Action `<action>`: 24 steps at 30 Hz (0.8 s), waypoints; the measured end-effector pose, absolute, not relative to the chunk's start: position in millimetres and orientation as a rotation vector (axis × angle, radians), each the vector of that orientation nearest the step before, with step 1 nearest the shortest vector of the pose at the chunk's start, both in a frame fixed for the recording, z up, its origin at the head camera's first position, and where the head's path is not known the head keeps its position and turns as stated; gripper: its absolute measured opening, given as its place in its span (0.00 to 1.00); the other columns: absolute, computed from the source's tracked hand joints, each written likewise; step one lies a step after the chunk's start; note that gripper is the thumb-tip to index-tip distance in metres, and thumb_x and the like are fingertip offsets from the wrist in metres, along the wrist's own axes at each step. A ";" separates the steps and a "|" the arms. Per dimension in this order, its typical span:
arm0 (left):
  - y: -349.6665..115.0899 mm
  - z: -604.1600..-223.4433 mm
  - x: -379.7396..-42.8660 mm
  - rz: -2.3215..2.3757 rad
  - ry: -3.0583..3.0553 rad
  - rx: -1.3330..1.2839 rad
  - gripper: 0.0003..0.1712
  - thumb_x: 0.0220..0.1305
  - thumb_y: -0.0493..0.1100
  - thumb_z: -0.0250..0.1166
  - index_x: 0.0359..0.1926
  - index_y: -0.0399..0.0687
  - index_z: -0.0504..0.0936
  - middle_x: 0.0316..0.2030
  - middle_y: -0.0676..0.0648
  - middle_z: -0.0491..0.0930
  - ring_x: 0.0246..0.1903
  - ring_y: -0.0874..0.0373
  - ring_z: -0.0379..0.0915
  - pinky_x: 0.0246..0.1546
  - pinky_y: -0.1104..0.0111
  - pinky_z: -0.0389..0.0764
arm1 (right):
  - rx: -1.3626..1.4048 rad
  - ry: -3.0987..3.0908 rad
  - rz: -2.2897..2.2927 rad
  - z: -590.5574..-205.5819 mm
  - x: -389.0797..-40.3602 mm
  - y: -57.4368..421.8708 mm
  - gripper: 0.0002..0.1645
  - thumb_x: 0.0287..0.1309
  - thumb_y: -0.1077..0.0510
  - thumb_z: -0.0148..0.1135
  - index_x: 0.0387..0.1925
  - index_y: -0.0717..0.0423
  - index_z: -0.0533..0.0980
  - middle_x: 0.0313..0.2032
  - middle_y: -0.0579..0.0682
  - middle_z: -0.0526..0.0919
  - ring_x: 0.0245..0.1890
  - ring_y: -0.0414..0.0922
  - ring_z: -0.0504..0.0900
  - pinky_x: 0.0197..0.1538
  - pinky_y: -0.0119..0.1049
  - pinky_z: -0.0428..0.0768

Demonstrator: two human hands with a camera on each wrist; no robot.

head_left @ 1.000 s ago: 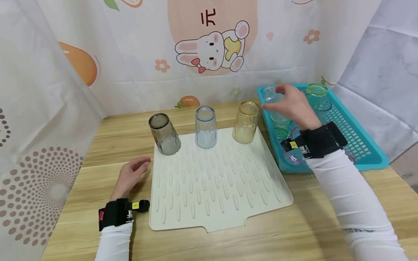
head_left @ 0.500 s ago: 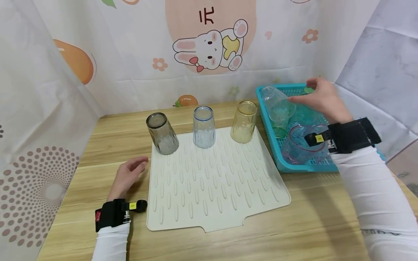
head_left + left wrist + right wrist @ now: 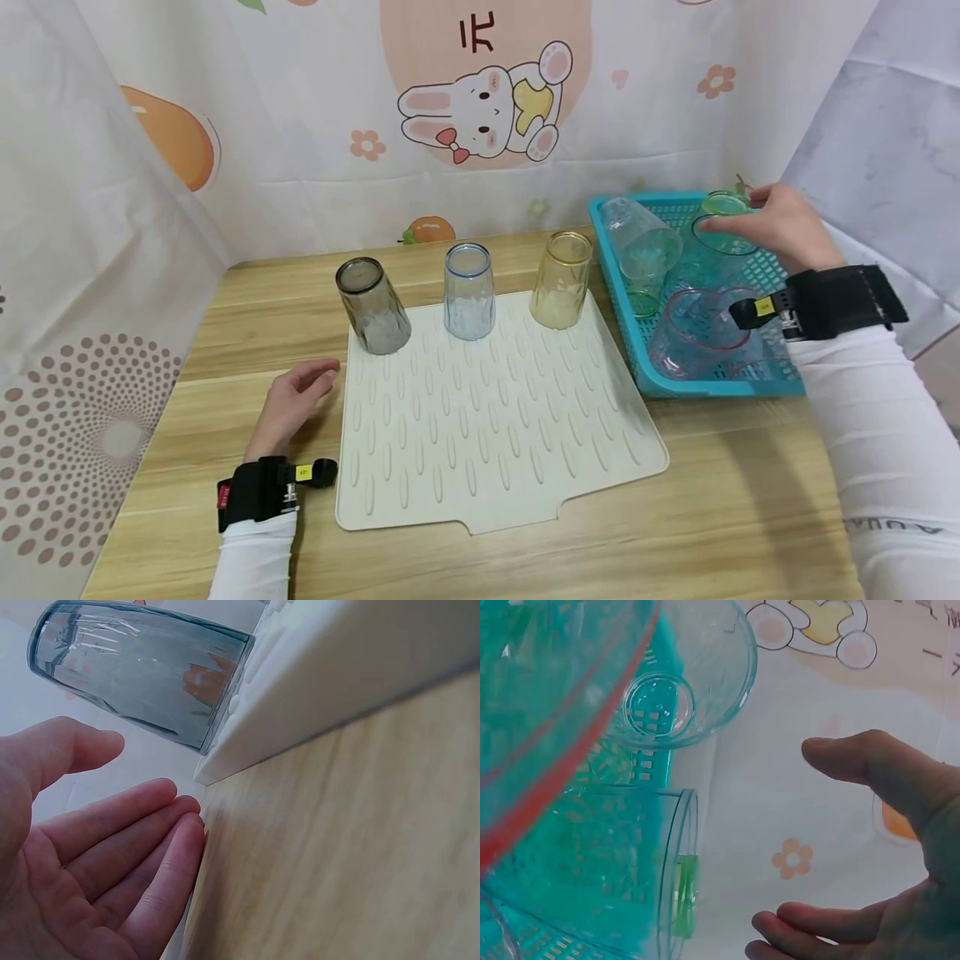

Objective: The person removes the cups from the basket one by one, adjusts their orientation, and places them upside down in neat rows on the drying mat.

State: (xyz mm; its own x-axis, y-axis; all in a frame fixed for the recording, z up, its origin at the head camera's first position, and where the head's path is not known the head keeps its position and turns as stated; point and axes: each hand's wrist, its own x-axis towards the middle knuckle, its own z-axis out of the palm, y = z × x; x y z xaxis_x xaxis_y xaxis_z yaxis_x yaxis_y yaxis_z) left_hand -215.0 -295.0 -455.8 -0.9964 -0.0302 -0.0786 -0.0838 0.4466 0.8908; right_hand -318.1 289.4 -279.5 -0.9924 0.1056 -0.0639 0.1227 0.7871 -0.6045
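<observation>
Above the back right of the turquoise basket [image 3: 637, 367] my right hand [image 3: 791, 229] hovers with thumb and fingers spread, nothing between them. Just below it stands a clear glass with a dark rim [image 3: 708, 262], and a green glass [image 3: 723, 202] is behind that. The right wrist view shows the thumb and fingers apart beside the dark-rimmed glass [image 3: 592, 862]. My left hand [image 3: 292, 400] rests on the table, loosely curved, left of the cream drying mat [image 3: 487, 417]. A grey glass [image 3: 375, 308], a blue-rimmed glass [image 3: 470, 292] and a yellow glass [image 3: 562, 283] stand upside down along its back edge.
Also in the basket are a tilted clear glass [image 3: 641, 242] at the left and a pink-rimmed glass [image 3: 690, 333] at the front. A printed curtain [image 3: 300, 125] hangs behind the wooden table [image 3: 600, 542].
My right hand has moved right, from beside the yellow glass and over the basket's left side to the dark-rimmed glass. The left hand has stayed in place.
</observation>
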 end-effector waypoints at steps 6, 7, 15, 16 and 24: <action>-294.5 -454.8 -215.5 1.622 2.624 -0.125 0.26 0.73 0.48 0.54 0.63 0.34 0.71 0.59 0.36 0.73 0.56 0.52 0.70 0.49 0.76 0.72 | 0.174 2.907 -0.934 -277.7 -325.9 298.6 0.64 0.58 0.33 0.59 0.69 0.78 0.42 0.68 0.76 0.46 0.63 0.71 0.52 0.59 0.67 0.57; -294.6 -454.8 -215.6 1.626 2.620 -0.127 0.26 0.73 0.48 0.55 0.63 0.34 0.71 0.59 0.36 0.73 0.56 0.53 0.70 0.50 0.76 0.72 | 0.173 2.903 -0.919 -277.2 -327.1 299.6 0.64 0.58 0.33 0.58 0.69 0.78 0.42 0.68 0.76 0.45 0.63 0.71 0.51 0.59 0.67 0.57; -296.0 -455.3 -215.1 1.655 2.593 -0.128 0.26 0.73 0.48 0.55 0.63 0.34 0.71 0.60 0.36 0.72 0.55 0.59 0.71 0.51 0.76 0.71 | 0.166 2.920 -0.837 -279.7 -342.8 305.7 0.38 0.54 0.31 0.62 0.21 0.55 0.54 0.20 0.47 0.49 0.24 0.49 0.58 0.28 0.44 0.58; -296.0 -455.2 -215.1 1.652 2.594 -0.130 0.27 0.73 0.49 0.55 0.63 0.34 0.71 0.60 0.36 0.72 0.56 0.55 0.70 0.51 0.76 0.71 | 0.159 2.934 -0.812 -280.9 -345.2 306.4 0.39 0.54 0.31 0.62 0.21 0.51 0.49 0.22 0.45 0.43 0.22 0.46 0.52 0.27 0.43 0.53; -296.8 -457.5 -216.6 1.649 2.609 -0.118 0.26 0.73 0.48 0.55 0.63 0.35 0.72 0.59 0.37 0.73 0.57 0.53 0.70 0.51 0.75 0.71 | 0.129 2.947 -0.674 -286.8 -348.5 306.0 0.42 0.55 0.35 0.64 0.40 0.73 0.67 0.24 0.55 0.58 0.26 0.54 0.62 0.28 0.45 0.63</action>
State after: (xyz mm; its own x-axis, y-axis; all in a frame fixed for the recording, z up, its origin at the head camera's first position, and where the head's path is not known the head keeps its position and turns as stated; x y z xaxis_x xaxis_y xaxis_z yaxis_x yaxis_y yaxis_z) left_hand -216.6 -296.8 -457.5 -0.9957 -0.0363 -0.0854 -0.0927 0.4274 0.8993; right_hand -348.5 306.0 -286.8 -0.9897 0.0571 -0.1315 0.1086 0.8974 -0.4277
